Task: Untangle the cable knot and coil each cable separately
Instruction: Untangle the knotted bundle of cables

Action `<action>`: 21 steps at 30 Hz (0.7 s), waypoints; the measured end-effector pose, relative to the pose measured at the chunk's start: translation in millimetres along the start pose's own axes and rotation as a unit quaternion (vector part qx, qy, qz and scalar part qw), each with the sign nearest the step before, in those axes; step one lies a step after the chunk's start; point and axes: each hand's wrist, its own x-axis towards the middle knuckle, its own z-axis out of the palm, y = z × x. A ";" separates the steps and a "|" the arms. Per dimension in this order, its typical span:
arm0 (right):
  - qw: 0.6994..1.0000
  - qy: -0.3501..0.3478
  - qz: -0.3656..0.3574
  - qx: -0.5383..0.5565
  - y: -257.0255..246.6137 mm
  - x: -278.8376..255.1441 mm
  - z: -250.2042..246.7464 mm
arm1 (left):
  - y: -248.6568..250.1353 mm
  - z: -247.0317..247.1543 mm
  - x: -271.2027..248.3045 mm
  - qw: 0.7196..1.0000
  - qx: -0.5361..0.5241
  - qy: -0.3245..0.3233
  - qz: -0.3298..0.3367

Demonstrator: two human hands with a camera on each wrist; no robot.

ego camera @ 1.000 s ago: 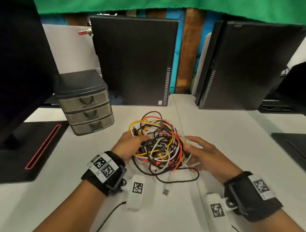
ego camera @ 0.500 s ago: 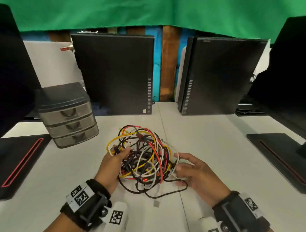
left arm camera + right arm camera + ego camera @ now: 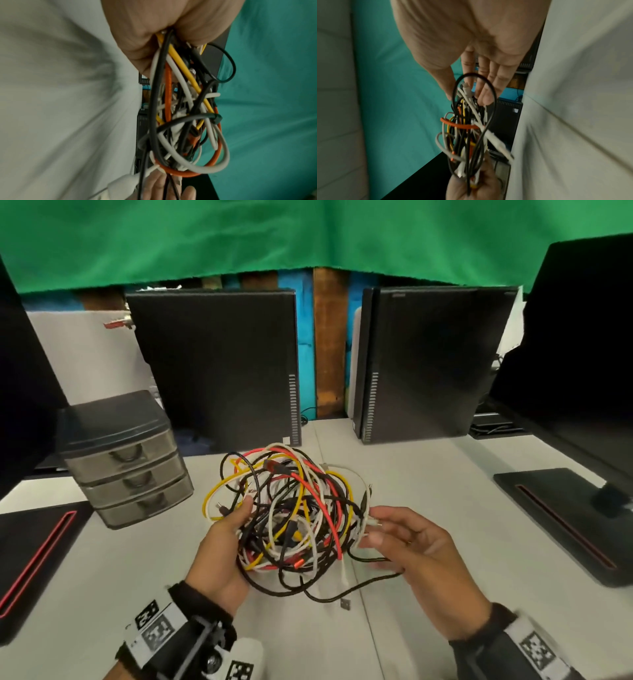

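The cable knot (image 3: 291,515), a second ago resting mid-table (image 3: 445,491), now hangs lifted clear, ready for sorting. The left hand (image 3: 222,549) grips its side; the right hand (image 3: 411,546), fingers loosely spread, touches white strands.

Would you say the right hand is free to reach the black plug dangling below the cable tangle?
Probably yes: the right hand is open beside the cable tangle, and the black plug hangs unobstructed just below it.

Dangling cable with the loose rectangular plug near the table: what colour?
Black, clearest in the head view.
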 end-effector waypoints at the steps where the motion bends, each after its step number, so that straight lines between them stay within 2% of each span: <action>1: 1.000 -0.010 0.000 0.011 -2.4 -3.2 4.2 | 1.1 2.4 -2.2 1.000 -0.020 -0.009 -0.006; 7: 0.999 -0.042 0.026 0.017 -12.8 -13.6 17.5 | 9.3 3.1 -7.8 0.995 -0.073 -0.061 -0.024; 15: 0.998 -0.013 0.050 0.038 -22.3 -13.9 18.6 | 19.2 -1.2 -5.3 0.998 -0.041 -0.042 0.020; 21: 0.997 -0.008 0.071 0.009 -23.0 -13.8 18.7 | 19.0 0.8 -9.7 0.994 -0.074 -0.074 0.033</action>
